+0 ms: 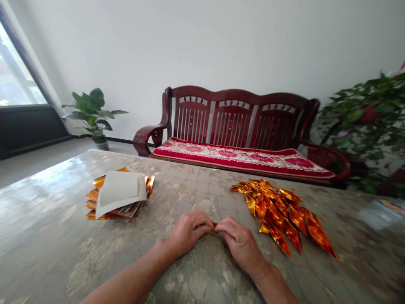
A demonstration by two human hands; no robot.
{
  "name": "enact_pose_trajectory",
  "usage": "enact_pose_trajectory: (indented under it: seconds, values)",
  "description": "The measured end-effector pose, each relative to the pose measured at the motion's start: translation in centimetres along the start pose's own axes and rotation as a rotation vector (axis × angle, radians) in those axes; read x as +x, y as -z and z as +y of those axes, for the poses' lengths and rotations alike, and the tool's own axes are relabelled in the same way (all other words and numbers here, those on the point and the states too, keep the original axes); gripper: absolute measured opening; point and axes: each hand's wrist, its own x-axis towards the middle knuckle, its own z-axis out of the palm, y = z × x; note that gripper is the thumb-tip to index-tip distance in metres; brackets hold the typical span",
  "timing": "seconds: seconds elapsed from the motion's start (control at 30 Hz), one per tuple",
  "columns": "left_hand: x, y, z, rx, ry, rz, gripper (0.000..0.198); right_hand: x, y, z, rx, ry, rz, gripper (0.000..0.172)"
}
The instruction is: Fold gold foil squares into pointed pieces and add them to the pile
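Near the middle of the table, my left hand (192, 231) and my right hand (239, 240) pinch the two ends of a small piece of orange-gold foil paper (214, 226). Only a sliver of the foil shows between the fingertips; the rest of it is covered by them. To the right of my right hand lies a pile of folded foil paper pieces (278, 209), shiny orange with pointed ends. Left of my left hand is a stack of foil paper sheets (92, 202), with pale sheets (118, 190) on top, one corner curling over the edge.
The table (104, 261) has a glossy, flower-patterned cover. A clear plastic packet (381, 213) lies near its right edge. Behind the table stands a dark red wooden bench (232, 114) with a red floral seat cover (228, 154). Potted plants (91, 112) are at both sides.
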Motion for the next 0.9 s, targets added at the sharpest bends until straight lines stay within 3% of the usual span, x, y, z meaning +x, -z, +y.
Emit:
enact_pose_trajectory:
  seconds: [0.23, 0.47, 0.9]
  values:
    - [0.15, 0.01, 0.21, 0.002, -0.017, -0.052, 0.020, 0.09, -0.21, -0.08, 0.007, -0.075, 0.018, 0.021]
    - [0.24, -0.34, 0.10, 0.041, 0.048, -0.023, 0.018, 0.19, -0.01, -0.43, 0.004, -0.100, 0.000, 0.018]
    - [0.26, -0.18, 0.14, -0.001, -0.032, -0.061, 0.017, 0.10, -0.05, -0.42, 0.016, -0.126, -0.002, 0.018]
